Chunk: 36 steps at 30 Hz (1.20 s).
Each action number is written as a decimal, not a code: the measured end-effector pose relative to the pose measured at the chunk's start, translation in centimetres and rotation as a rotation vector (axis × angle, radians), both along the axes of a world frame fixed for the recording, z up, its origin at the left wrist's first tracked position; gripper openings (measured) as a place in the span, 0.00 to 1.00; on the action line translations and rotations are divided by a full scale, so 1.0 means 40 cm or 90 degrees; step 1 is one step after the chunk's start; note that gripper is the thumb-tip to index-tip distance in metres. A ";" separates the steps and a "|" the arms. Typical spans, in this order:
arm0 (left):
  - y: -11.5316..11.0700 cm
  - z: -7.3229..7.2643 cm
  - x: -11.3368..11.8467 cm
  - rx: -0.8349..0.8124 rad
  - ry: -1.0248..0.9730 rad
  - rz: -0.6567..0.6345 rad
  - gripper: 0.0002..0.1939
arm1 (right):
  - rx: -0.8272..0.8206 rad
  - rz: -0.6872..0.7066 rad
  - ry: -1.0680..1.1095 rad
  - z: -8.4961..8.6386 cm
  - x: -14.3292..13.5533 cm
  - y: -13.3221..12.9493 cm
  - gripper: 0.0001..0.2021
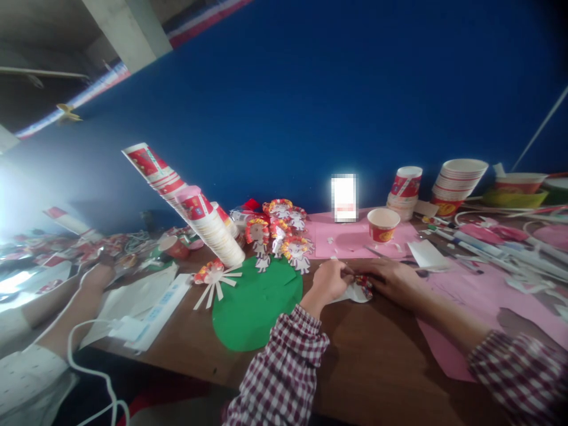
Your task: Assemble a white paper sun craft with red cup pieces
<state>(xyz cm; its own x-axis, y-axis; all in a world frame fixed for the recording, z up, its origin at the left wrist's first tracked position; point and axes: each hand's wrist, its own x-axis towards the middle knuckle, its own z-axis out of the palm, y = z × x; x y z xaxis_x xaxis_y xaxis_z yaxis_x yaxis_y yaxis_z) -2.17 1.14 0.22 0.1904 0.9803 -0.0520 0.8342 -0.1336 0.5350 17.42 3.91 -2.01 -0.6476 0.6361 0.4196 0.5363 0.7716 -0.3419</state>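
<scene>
My left hand (329, 280) and my right hand (394, 283) meet over the table, fingers closed on a small white paper piece (357, 293). At its right side shows a crinkled red and yellow part (365, 286). The fingers hide much of the piece. To the left lies a round green paper sheet (255, 307). Several paper lion-like cut-outs (280, 234) with red and yellow manes lie beyond it. Another cut-out with white paper strips (217, 283) rests at the green sheet's left edge.
A tall stack of paper cups (195, 210) leans left. One red cup (383, 226) stands on pink paper (339, 244); more stacked cups (459, 180) are behind at right. Pens and scraps (492, 251) clutter the right. Another person's hand (95, 281) works at left, near a white cable (73, 349).
</scene>
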 end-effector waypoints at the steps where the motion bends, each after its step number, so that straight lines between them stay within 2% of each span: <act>1: 0.000 0.000 0.000 0.002 0.000 -0.001 0.12 | 0.000 -0.001 -0.002 0.000 0.000 0.000 0.15; 14: -0.002 0.004 0.000 0.005 0.004 -0.015 0.12 | -0.002 -0.002 -0.012 0.007 -0.002 -0.003 0.18; 25: 0.000 -0.003 -0.002 0.027 -0.003 -0.012 0.12 | -0.005 -0.005 -0.009 -0.008 -0.002 0.001 0.18; 36: -0.002 -0.002 -0.002 0.016 -0.009 -0.013 0.11 | -0.009 0.007 -0.018 0.011 -0.004 -0.004 0.20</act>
<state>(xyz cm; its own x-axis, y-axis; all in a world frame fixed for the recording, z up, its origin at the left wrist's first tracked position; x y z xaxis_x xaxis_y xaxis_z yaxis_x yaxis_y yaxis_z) -2.26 1.06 0.15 0.2113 0.9771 -0.0251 0.8237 -0.1642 0.5427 17.25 3.77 -1.58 -0.6658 0.6349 0.3919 0.5379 0.7724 -0.3376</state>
